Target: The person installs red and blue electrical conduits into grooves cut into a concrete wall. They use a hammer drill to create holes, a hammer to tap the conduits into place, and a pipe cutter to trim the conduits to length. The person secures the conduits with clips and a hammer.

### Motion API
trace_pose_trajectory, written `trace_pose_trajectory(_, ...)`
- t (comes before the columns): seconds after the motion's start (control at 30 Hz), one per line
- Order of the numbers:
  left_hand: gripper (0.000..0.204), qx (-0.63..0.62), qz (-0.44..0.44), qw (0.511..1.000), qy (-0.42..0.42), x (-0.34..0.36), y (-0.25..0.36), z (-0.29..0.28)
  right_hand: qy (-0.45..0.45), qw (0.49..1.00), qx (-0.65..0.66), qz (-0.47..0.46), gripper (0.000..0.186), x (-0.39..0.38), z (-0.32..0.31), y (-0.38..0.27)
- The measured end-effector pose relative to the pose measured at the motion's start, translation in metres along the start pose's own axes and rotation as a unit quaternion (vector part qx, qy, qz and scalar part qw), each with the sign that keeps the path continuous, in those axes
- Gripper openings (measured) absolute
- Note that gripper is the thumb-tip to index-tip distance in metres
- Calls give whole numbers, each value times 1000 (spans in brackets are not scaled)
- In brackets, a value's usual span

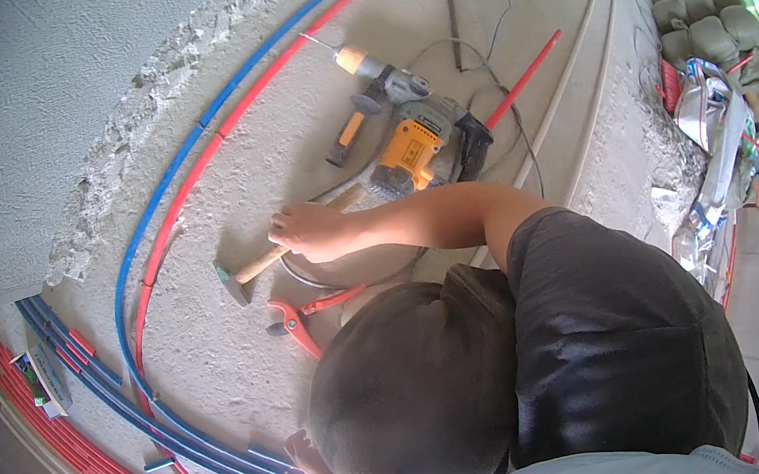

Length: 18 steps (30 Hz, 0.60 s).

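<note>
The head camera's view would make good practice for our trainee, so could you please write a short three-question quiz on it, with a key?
1. Open question: Which tool does the right hand hold?

2. True or false: Along the upper curve, the blue pipe runs nearer to the rough broken edge than the red pipe does.

3. Multiple choice: What are the main colours of the power tool on the floor?
a) green and white
b) orange and grey
c) purple and red

Key:
1. A hammer, gripped by its wooden handle.
2. True.
3. b
</note>
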<state>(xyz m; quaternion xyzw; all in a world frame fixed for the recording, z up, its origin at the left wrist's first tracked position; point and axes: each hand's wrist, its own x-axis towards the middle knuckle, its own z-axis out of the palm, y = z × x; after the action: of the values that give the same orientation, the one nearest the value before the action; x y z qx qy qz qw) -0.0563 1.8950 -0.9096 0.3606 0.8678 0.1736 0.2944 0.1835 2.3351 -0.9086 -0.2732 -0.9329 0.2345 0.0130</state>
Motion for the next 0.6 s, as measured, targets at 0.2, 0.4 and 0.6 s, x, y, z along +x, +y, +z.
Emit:
trace_pose_trajectory(0.2,25,14,2,1000,-18,2,6,6,-40,968,225,103,16,-23,-38,-28)
trace_pose_trajectory(0.4,25,44,46,998,-26,20,101,-30,40,943,274,184,41,-105,-8,-12)
trace_pose_trajectory(0.6,25,-2,34,999,17,20,89,-25,-150,916,309,208,36,-61,-48,-25)
